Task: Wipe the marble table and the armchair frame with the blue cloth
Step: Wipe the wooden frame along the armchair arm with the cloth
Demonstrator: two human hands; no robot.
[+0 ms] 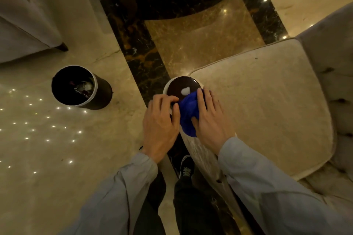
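Grey sleeves [122,192] lowest in view, reaching forward over dark trousers and one black shoe [186,168]. Beyond: polished cream marble floor [47,149] with a dark veined band running up the middle, speckled with reflected light points. Armchair [267,105] on the right, its beige seat cushion filling most of that side, tufted back cut off by the right edge. Another upholstered seat [23,25] at upper left, only partly in frame. Open floor between that seat and the armchair, holding a round dark bin [80,87] with some litter inside. Dark glossy armrest cap [182,86] at the front end of the chair arm, bearing a bright reflection. Blue cloth [188,112] bunched on the arm just behind the cap. Right hand [209,120] pressing on the cloth with fingers spread nearly straight. Left hand [162,120] beside it, fingers curled at the cap's edge, thumb against the cloth; actual grip hard to make out. Dark rounded shape at top centre unclear.
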